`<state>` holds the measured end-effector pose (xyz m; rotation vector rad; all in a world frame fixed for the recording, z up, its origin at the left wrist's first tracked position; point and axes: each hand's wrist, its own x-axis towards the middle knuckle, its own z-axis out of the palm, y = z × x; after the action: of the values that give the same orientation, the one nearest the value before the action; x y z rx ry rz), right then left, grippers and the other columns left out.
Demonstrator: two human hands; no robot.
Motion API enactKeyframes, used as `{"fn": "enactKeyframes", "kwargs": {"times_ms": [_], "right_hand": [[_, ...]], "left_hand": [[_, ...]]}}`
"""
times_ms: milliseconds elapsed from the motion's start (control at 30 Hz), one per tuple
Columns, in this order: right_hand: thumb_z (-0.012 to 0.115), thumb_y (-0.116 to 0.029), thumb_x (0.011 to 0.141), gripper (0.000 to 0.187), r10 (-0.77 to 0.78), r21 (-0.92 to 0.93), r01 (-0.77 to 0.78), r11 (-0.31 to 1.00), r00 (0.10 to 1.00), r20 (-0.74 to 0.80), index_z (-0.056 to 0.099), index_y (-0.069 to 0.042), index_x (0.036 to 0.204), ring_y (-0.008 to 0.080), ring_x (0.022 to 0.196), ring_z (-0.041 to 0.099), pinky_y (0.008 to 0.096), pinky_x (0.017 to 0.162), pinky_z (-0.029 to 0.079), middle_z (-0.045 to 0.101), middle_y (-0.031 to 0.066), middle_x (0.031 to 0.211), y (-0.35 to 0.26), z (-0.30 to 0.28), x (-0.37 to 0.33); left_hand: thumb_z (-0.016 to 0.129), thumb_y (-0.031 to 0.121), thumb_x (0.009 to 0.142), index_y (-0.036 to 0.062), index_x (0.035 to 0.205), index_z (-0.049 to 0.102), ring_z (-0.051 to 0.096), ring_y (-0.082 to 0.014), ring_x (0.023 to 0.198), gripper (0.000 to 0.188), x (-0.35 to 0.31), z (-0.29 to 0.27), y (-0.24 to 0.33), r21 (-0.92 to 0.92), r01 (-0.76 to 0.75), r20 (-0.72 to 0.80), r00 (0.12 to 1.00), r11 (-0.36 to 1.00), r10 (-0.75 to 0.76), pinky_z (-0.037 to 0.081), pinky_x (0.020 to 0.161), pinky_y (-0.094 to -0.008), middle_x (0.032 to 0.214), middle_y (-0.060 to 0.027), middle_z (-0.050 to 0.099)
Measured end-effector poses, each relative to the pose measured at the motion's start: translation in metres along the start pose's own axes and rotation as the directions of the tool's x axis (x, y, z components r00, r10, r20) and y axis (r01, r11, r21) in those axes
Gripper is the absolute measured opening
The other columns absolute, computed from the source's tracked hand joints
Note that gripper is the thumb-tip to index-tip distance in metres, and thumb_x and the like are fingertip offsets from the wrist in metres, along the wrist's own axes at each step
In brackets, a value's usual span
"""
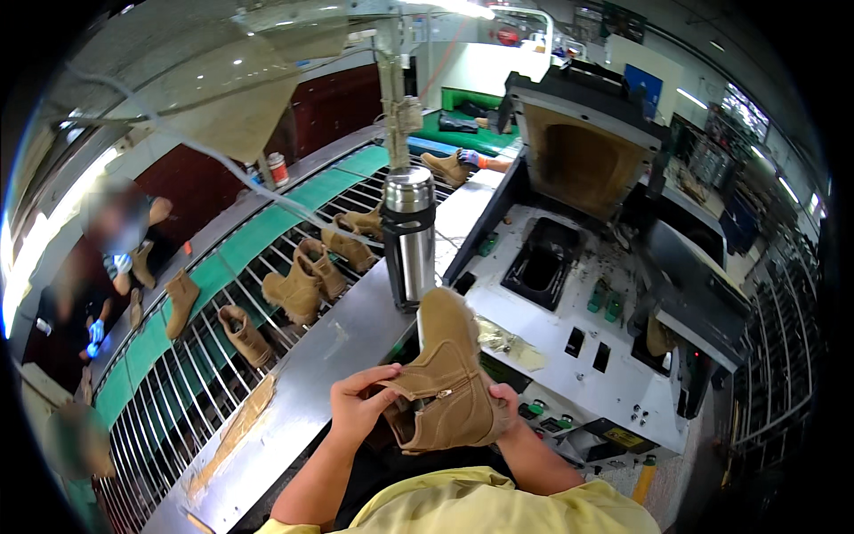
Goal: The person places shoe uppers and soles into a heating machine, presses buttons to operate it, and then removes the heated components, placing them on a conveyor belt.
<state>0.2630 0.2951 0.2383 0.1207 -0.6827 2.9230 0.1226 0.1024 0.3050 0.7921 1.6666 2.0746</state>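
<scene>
A tan ankle boot [449, 365] is held in front of my body, its toe pointing up and away and its shaft toward me. A metal zip runs along the shaft's side, and a dark gap shows beside it. My left hand [363, 402] pinches the shaft's edge next to that gap between thumb and fingers. On the boot's right side, my right hand [507, 411] grips the shaft, with most of its fingers hidden behind the leather. Just beyond the boot's toe stands a steel flask [412, 254] with a dark handle.
To the left, several tan boots [294, 289] rest on a metal roller rack [209, 360] beside a green strip [236, 254]. At right stands a machine with a raised lid [578, 142]. Co-workers work at far left, and a gloved hand [471, 158] touches a boot [445, 169] farther back.
</scene>
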Motion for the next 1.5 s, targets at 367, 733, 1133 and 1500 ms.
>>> {"fn": "enactKeyframes", "kwargs": {"times_ms": [367,733,1133,1500], "right_hand": [[0.067,-0.004,0.061,0.089,-0.772,-0.943,-0.046,0.329,0.561,-0.297,0.034,-0.003,0.144,0.0238,0.112,0.054,0.0297,0.093,0.044,0.052,0.0131,0.132,-0.242,-0.033,0.052],[0.073,-0.029,0.055,0.095,-0.875,-0.594,-0.805,0.013,0.278,-0.396,0.036,0.001,0.138,0.0355,0.104,0.059,0.0383,0.082,0.05,0.054,0.0256,0.124,-0.325,-0.094,0.171],[0.072,-0.03,0.054,0.083,-0.672,-0.531,-0.847,0.028,0.377,-0.637,0.048,0.004,0.126,0.0343,0.11,0.058,0.0376,0.09,0.048,0.057,0.026,0.122,-0.288,-0.07,0.189],[0.057,-0.047,0.084,0.066,-0.851,-0.537,-0.834,-0.124,0.368,-0.375,0.041,-0.013,0.138,0.0408,0.121,0.048,0.044,0.102,0.038,0.048,0.0215,0.135,-0.249,-0.116,0.148]], "left_hand": [[0.061,0.01,0.087,0.0007,0.065,0.057,0.049,-0.0085,0.06,0.024,-0.039,-0.214,-0.2,0.341,0.205,-0.663,0.744,0.917,0.081,0.04,0.058,-0.0246,0.062,-0.0016,0.057],[0.055,0.011,0.084,0.0048,0.056,0.032,0.028,-0.0094,0.052,0.037,-0.078,-0.263,-0.239,0.486,0.444,-0.783,0.604,0.753,0.149,0.026,0.048,-0.0312,0.052,0.0008,0.032],[0.058,0.014,0.082,0.0023,0.054,0.037,0.032,-0.0131,0.049,0.037,-0.075,-0.256,-0.223,0.522,0.515,-0.796,0.581,0.68,0.17,0.031,0.047,-0.0336,0.049,-0.0046,0.036],[0.056,0.017,0.085,0.0006,0.061,0.048,0.043,-0.0145,0.053,0.03,-0.067,-0.254,-0.229,0.414,0.52,-0.829,0.555,0.747,0.073,0.038,0.052,-0.033,0.054,-0.0062,0.049]]}}
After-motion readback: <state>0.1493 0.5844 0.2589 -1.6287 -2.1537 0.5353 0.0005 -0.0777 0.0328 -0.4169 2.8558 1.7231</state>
